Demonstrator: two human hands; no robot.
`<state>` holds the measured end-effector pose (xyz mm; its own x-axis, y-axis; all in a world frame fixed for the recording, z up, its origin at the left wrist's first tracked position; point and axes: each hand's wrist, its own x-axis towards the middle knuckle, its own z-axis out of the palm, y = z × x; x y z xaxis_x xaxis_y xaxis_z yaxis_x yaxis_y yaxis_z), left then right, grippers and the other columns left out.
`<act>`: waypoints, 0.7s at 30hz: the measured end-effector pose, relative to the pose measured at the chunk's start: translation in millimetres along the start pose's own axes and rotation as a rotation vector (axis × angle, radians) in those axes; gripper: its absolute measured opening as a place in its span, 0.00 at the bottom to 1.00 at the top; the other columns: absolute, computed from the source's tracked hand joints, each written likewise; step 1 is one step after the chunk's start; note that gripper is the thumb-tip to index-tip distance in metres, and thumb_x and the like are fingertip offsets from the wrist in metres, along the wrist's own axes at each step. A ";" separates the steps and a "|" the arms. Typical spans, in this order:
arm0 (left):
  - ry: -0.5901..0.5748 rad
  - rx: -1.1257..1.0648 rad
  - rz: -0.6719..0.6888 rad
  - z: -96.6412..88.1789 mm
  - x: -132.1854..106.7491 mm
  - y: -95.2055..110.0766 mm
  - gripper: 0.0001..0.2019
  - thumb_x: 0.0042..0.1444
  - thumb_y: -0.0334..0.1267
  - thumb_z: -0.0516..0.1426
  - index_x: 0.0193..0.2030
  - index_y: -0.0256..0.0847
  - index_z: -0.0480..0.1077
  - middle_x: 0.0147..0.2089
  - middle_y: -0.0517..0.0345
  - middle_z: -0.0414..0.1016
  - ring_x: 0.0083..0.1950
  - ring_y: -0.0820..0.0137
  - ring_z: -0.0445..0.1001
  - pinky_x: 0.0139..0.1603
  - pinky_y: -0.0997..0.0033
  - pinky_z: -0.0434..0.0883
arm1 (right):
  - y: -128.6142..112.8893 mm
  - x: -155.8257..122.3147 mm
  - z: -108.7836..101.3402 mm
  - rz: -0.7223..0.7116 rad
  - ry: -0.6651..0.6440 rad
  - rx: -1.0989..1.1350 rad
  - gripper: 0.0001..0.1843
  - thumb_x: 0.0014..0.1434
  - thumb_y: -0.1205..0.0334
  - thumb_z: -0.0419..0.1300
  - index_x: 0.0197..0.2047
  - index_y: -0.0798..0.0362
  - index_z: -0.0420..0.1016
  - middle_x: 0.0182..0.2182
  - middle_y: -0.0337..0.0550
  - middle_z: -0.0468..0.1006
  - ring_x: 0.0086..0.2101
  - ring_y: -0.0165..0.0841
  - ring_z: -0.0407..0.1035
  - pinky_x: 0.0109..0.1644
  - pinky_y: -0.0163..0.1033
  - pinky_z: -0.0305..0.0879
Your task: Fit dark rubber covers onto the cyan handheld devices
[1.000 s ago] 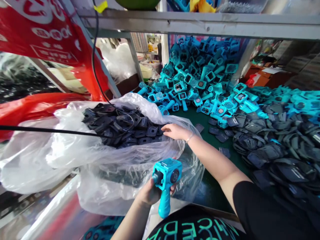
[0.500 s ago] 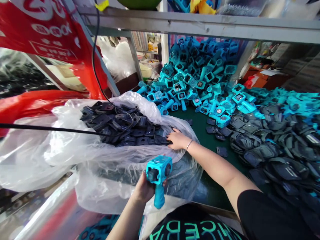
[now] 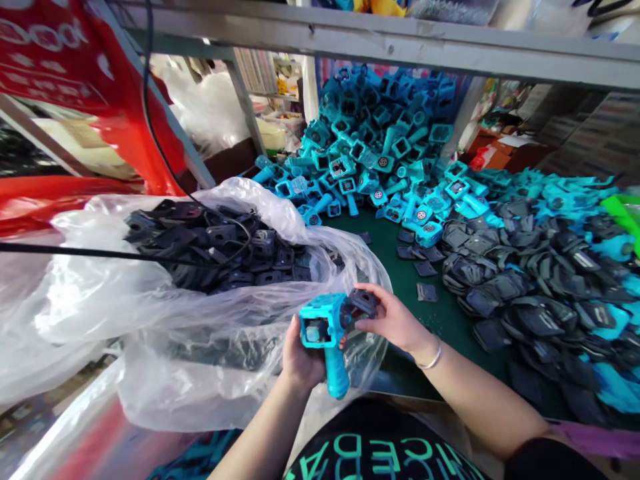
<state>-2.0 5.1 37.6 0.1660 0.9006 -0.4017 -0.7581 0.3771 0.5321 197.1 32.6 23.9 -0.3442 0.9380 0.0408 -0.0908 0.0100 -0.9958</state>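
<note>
My left hand (image 3: 301, 360) is closed around a turquoise plastic housing with a handle (image 3: 336, 373), its box-shaped head open toward me and the handle pointing down. Between the thumb and fingers of my right hand (image 3: 393, 321) is a dark plastic cover (image 3: 364, 302), pinched close beside the right side of the housing's head. A round dark part shows on that side; whether the cover touches it I cannot tell. Left of my hands, a clear plastic bag (image 3: 210, 310) lies opened around a heap of dark plastic parts (image 3: 225, 243).
Turquoise housings (image 3: 380, 147) are piled at the back. Flat dark pieces (image 3: 520, 287) lie heaped on the right of the green tabletop (image 3: 400, 293). A metal shelf beam (image 3: 350, 37) crosses above, and a black cable (image 3: 150, 113) hangs at the left.
My right hand has come back from the bag with a dark cover and is now beside the housing. My left hand has raised the housing slightly. The view has shifted right.
</note>
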 end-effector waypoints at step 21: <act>-0.058 0.139 0.183 46.7 0.6 -59.9 0.50 0.43 0.57 0.75 0.68 0.54 0.56 0.60 0.53 0.77 0.61 0.58 0.78 0.65 0.59 0.72 | -0.8 -42.5 30.0 -0.525 0.633 -1.112 0.46 0.71 0.30 0.38 0.81 0.50 0.40 0.54 0.61 0.68 0.49 0.50 0.68 0.52 0.59 0.73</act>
<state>73.0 -6.9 40.3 0.0728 0.9662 -0.2473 -0.6851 0.2287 0.6917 183.7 -17.6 25.4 0.0043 0.7314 0.6820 0.8123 0.3952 -0.4289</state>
